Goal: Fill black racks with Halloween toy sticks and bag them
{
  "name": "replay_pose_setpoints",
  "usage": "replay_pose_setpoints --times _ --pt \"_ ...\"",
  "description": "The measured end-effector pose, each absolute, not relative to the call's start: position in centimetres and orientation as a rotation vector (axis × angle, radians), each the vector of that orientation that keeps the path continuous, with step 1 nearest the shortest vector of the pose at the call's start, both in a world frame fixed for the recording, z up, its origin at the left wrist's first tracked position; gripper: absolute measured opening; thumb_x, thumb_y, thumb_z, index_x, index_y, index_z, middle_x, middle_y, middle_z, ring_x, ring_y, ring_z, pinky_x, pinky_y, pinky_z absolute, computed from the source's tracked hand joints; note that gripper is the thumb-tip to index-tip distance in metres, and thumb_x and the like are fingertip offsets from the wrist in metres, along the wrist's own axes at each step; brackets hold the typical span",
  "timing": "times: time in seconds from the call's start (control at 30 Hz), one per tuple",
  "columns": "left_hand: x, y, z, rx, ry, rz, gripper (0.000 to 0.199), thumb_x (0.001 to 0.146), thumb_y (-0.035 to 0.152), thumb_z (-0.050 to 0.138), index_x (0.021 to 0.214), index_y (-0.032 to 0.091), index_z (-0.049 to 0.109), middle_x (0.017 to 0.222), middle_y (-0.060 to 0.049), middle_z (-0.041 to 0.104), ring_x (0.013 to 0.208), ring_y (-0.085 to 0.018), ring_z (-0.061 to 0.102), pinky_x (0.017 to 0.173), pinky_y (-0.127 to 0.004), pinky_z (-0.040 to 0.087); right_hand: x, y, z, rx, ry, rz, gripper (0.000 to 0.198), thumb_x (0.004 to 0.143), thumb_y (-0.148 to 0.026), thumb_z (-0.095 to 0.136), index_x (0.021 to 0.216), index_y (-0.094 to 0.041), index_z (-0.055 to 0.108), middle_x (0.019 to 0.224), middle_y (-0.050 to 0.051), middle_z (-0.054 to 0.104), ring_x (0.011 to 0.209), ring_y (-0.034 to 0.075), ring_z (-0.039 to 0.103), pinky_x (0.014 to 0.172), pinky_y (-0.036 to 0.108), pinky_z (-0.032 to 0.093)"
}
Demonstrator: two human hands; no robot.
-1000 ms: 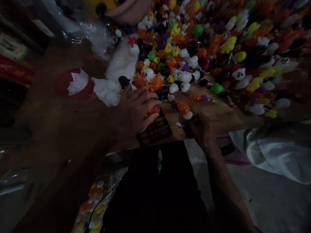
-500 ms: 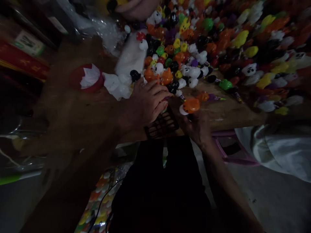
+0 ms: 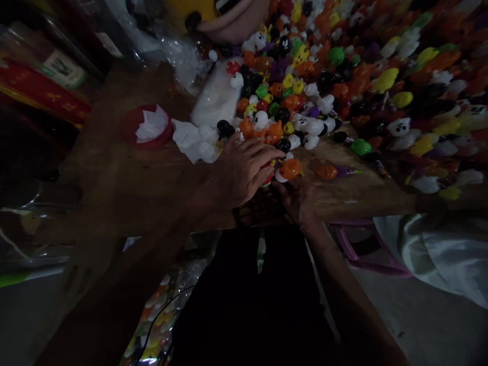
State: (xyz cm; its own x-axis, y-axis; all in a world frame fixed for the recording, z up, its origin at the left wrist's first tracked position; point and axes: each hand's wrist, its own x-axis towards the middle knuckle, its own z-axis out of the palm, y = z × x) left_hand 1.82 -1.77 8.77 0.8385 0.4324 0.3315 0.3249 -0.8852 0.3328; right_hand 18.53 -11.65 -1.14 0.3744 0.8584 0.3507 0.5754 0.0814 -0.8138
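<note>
left hand (image 3: 244, 170) gripping red toy (image 3: 268, 176), right hand (image 3: 301, 198) pinching orange-and-white toy (image 3: 290, 169) just right, dark grid tray (image 3: 253, 214) at near table (image 3: 114, 188) edge, toy pile (image 3: 385, 81) far right

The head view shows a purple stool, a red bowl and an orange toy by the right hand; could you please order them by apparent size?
1. Purple stool, partly hidden
2. Red bowl
3. Orange toy

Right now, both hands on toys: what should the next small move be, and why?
Probably ease the orange toy slightly left, toward the red toy. The right hand has the orange one at its fingertips, the left hand covers most of the red one, and the two toys are close together by the black grid.
</note>
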Motion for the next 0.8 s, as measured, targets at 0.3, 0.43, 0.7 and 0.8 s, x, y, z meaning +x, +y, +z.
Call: replay_pose_setpoints --times 0.3,0.43,0.7,0.8 --pt "0.9 -2.4 10.4 2.748 0.651 0.730 0.040 0.105 0.030 0.041 0.141 0.027 0.057 0.149 -0.005 0.062 0.153 -0.028 0.042 0.131 -0.055 0.023 18.8 -12.1 -0.5 -1.738 -1.518 0.297 0.022 0.094 -0.032 0.053 0.088 -0.023 0.072 0.079 0.008 0.070 0.083 0.026 0.069 0.078 0.040 0.058" --pt "1.7 -2.4 10.1 2.917 0.430 0.580 0.066 0.093 0.051 0.069 0.149 0.022 0.050 0.163 -0.010 0.047 0.159 -0.039 0.027 0.130 -0.065 0.020 18.9 -11.5 -0.9 -1.716 -1.559 0.364 0.027 0.098 -0.035 0.048 0.090 -0.022 0.071 0.087 0.009 0.070 0.086 0.025 0.067 0.080 0.039 0.058" --pt "5.0 -2.2 8.4 2.853 0.422 0.463 0.031 0.097 0.022 0.057 0.125 0.030 0.067 0.152 -0.003 0.059 0.150 -0.035 0.045 0.129 -0.067 0.022 19.0 -13.2 -0.1 -1.690 -1.569 0.236 0.028 0.105 -0.033 0.045 0.106 -0.022 0.070 0.100 0.009 0.075 0.094 0.022 0.070 0.084 0.037 0.059" --pt "4.9 -2.0 8.8 2.827 0.411 0.500 0.030 0.097 0.022 0.054 0.124 0.028 0.067 0.152 -0.006 0.059 0.148 -0.036 0.047 0.128 -0.068 0.022 22.5 -16.8 1.6 -1.815 -1.435 -0.050 0.029 0.102 -0.026 0.049 0.124 -0.022 0.068 0.108 0.011 0.075 0.096 0.024 0.071 0.087 0.040 0.058"
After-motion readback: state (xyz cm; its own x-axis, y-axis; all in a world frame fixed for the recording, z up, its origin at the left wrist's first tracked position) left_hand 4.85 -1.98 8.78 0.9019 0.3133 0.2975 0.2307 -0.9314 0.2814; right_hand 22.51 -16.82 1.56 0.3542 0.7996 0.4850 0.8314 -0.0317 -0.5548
